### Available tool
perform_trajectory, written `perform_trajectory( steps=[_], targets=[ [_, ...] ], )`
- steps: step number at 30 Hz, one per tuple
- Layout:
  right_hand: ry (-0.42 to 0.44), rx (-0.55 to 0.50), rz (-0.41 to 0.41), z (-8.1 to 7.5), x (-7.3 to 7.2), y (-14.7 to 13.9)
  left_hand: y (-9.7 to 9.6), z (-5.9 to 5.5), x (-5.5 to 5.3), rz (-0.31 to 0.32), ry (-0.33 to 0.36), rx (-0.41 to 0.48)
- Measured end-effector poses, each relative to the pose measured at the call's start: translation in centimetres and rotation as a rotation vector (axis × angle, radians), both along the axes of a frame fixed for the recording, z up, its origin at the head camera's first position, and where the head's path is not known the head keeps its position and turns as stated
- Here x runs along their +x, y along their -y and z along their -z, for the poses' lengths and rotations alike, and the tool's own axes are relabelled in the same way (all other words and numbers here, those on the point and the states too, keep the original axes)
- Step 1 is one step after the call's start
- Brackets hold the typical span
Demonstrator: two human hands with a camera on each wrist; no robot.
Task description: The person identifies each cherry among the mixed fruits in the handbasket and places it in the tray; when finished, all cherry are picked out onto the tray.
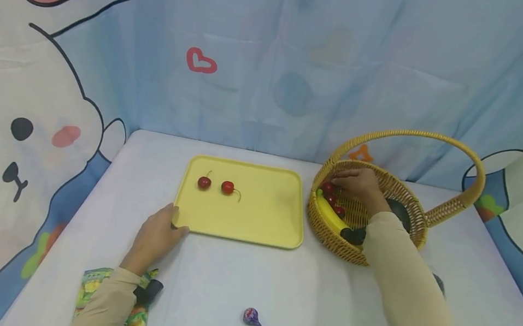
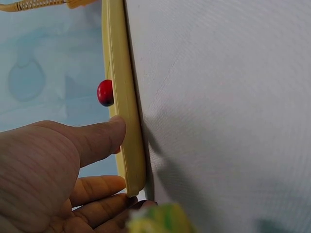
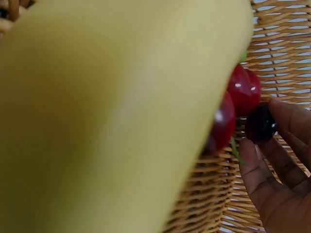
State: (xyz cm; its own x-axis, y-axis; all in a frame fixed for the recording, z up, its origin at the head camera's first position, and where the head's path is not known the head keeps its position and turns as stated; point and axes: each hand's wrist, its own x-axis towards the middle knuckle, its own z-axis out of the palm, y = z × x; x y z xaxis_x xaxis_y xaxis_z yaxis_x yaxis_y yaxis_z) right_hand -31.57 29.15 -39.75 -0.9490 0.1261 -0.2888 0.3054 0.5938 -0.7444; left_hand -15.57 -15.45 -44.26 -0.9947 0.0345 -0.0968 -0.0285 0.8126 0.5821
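Observation:
My left hand [image 1: 157,238] grips the front left corner of a yellow tray [image 1: 260,209], with the thumb on its near edge. Two red cherries with stems lie on the tray, a darker cherry [image 1: 204,182] and a brighter cherry [image 1: 227,187]. Inside the wicker basket [image 1: 323,240] at the right, my right hand [image 1: 361,186] reaches down by the left wall. Its thumb and fingertips pinch a dark cherry [image 3: 259,124] in the right wrist view. Beside it are more red cherries [image 3: 243,90] and a banana [image 3: 121,116], which fills much of that view.
A tall handle [image 1: 411,133] arches over the basket. A dark green rounded thing [image 1: 400,211] sits at the basket's right side, partly behind my arm. Near the front lies a purple-wrapped lollipop [image 1: 251,316]. A green and yellow packet [image 1: 92,284] lies under my left forearm.

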Motion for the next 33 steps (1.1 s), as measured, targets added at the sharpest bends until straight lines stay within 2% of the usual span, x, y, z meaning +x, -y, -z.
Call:
perform_trajectory(
  steps=[5,9,12,18,21,25,33],
  targets=[
    [-0.027,0.061,-0.043,-0.8,0.5,-0.4,0.0,0.0,0.0,-0.002,0.000,-0.001],
    [-0.052,0.024,-0.100,-1.5,1.0,-0.8,0.0,0.0,0.0,-0.002,-0.013,0.000],
    [-0.070,0.047,-0.144,-2.0,1.6,-1.0,0.0,0.0,0.0,0.002,-0.019,-0.002],
    [-0.101,0.026,-0.191,-3.6,2.8,-1.0,0.1,-0.2,0.1,0.008,-0.022,0.002],
    [-0.113,0.020,-0.221,-4.5,3.8,-0.8,0.2,-0.3,0.0,0.008,-0.029,0.003],
    [-0.147,0.063,-0.270,-5.4,5.3,-0.7,0.2,-0.3,0.0,0.013,-0.036,-0.001],
    [-0.189,0.139,-0.307,-6.2,8.8,-0.3,0.2,0.4,-0.2,0.003,-0.042,0.000]
  ],
)
